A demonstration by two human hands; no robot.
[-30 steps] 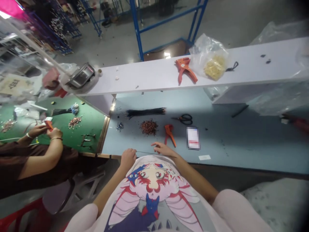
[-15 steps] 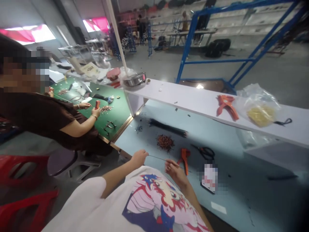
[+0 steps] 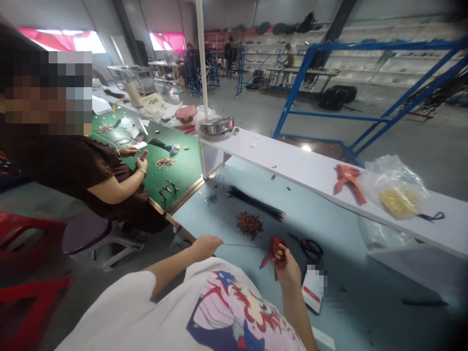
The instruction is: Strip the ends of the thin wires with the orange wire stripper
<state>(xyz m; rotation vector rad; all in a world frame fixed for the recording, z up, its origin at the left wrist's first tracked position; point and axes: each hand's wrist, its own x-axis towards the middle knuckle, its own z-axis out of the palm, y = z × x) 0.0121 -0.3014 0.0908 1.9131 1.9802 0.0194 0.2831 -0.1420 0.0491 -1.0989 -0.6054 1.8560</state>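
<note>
Thin dark wire (image 3: 241, 244), held above the near edge of a pale blue, flat surface (image 3: 347, 273), runs in a nearly straight line from the person's left hand (image 3: 209, 246) toward the right hand (image 3: 287, 265). The left fingers are pinched narrow on one end of the wire. The right fingers are curled over an orange-red, two-handled hand tool (image 3: 277, 242); whether they grip the tool, the wire's other end or both cannot be told.

Beyond the wire lies a loose heap of copper-brown clippings (image 3: 249, 224), and behind this a long bundle of black wires (image 3: 258, 204) with stripped-looking ends. A small scatter of blue and silvery pieces (image 3: 211, 198) lies to the left of the bundle. Black-handled scissors (image 3: 310, 248) rest beyond the right hand, and a phone with a whitish screen (image 3: 313, 288), partly pixelated, lies near the right forearm.

On the long white shelf (image 3: 303, 169) behind, a second orange tool (image 3: 349, 184) lies beside a clear plastic bag with yellow contents (image 3: 398, 202). At left, a co-worker in brown (image 3: 106, 168) holds a red tool (image 3: 144, 155) over a green surface (image 3: 190, 168).
</note>
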